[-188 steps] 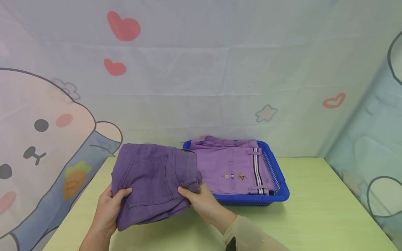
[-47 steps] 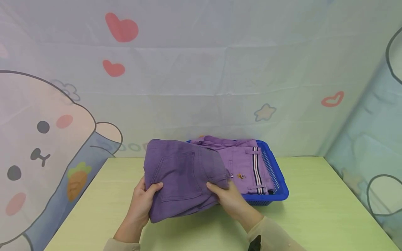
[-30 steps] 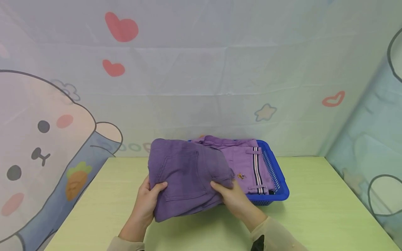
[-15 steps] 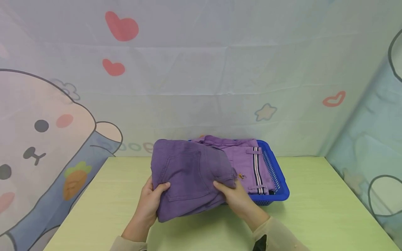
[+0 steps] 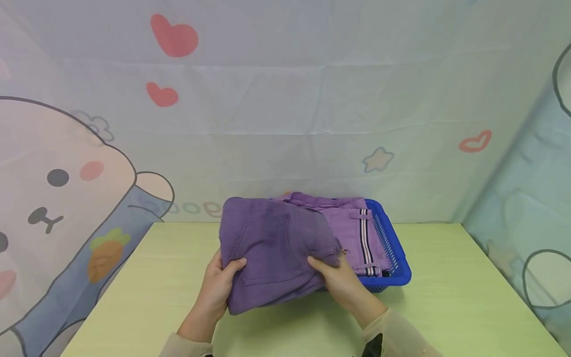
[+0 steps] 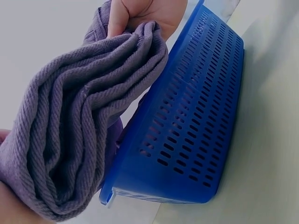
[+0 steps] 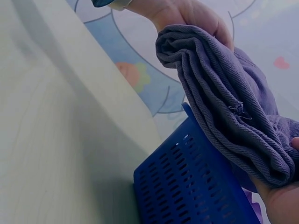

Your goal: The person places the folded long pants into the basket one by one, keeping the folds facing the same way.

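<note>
A folded pair of dark purple jeans (image 5: 267, 248), back pocket facing up, is held off the table in both hands. My left hand (image 5: 216, 285) grips its left edge, thumb on top. On the right, by the waistband, my right hand (image 5: 341, 282) pinches it with the thumb above and fingers beneath. Stacked layers of the jeans (image 6: 88, 107) show edge-on in the left wrist view. Behind and to the right stands a blue plastic basket (image 5: 397, 258), partly covered by the jeans. In it lie folded lilac trousers (image 5: 350, 228) with a striped waistband.
The basket rests on a pale green-yellow table (image 5: 455, 287) near its back edge. A printed cloth backdrop (image 5: 285, 99) with a bear, hearts and a star hangs behind the table. Slotted basket walls (image 7: 187, 177) stand close to the jeans in the right wrist view.
Both hands have carried the folded jeans rightward, from left of the basket to partly in front of it. Over the last second the drift right is slight, and the grip looks the same.
</note>
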`<state>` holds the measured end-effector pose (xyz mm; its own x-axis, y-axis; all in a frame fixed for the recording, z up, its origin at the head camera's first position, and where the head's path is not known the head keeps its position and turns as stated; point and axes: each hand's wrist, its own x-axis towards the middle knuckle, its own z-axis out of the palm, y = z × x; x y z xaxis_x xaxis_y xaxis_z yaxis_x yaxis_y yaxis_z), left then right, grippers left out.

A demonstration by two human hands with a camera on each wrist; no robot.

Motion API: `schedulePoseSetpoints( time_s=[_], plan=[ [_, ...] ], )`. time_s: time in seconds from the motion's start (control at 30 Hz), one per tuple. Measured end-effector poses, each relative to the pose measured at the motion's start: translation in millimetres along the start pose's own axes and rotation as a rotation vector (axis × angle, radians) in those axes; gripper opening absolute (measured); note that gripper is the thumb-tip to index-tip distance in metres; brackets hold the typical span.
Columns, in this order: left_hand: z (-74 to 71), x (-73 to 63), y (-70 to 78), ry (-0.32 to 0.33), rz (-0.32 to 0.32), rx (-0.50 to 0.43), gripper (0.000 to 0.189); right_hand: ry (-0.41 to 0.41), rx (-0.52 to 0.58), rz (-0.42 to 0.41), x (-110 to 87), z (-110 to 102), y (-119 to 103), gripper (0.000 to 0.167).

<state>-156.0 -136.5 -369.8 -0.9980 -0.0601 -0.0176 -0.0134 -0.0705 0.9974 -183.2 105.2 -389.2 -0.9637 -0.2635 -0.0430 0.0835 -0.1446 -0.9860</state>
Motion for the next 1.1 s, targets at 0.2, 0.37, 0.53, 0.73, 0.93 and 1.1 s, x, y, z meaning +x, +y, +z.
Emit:
schedulePoseSetpoints(
  time_s=[0.2,0.37,0.53,0.73,0.93,1.1],
  plan=[
    [2.3,1.6,0.2,-0.004,-0.001,0.009,0.048,0.009,0.021,-0.016,0.7,-2,0,0.061],
    [4.6,2.6,0.8,-0.014,-0.008,0.011,0.051,0.015,0.028,-0.015,0.4,-4,0,0.059],
    [6.6,3.4,1.6,-0.031,-0.010,0.005,0.052,0.022,0.039,-0.005,0.2,-7,0,0.060],
    [8.9,4.6,2.3,-0.046,-0.011,-0.002,0.051,0.035,0.033,0.004,-1.0,-10,0,0.056],
    [11.5,6.6,1.8,-0.044,-0.014,-0.010,0.049,0.042,0.040,0.000,-2.9,-11,-2,0.056],
    [14.0,7.1,2.4,-0.045,-0.015,-0.009,0.049,0.042,0.058,0.005,-3.8,-14,-2,0.055]
  ],
)
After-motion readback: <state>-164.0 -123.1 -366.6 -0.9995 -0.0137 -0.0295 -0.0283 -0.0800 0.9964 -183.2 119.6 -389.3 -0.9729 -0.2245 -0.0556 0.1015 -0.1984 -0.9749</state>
